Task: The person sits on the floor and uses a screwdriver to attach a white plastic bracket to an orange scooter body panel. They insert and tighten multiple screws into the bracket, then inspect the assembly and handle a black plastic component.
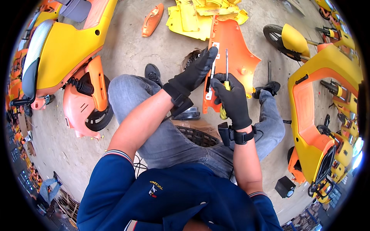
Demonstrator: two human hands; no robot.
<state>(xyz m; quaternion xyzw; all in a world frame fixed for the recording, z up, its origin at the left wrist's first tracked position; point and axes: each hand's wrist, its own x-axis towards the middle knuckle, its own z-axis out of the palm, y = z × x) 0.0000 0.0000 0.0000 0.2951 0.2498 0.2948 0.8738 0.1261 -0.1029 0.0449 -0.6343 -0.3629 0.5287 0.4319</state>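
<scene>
An orange plastic body panel (236,44) stands in front of me between my legs, with pale strips along its left edge. My left hand (194,71), in a black glove, has its fingers stretched out flat against or just over that left edge; contact is hard to tell. In my black-gloved right hand (234,101) is a screwdriver (227,63) with a yellow handle. Its metal shaft points away from me, over the panel's face. The fingers of this hand hide part of the handle.
Yellow panels (189,17) are piled beyond the orange one, and a small orange part (153,21) lies left of them. Yellow-orange scooters stand at left (63,54) and right (304,107). A round container (189,57) is partly behind my left hand. At right sits a black box (285,186).
</scene>
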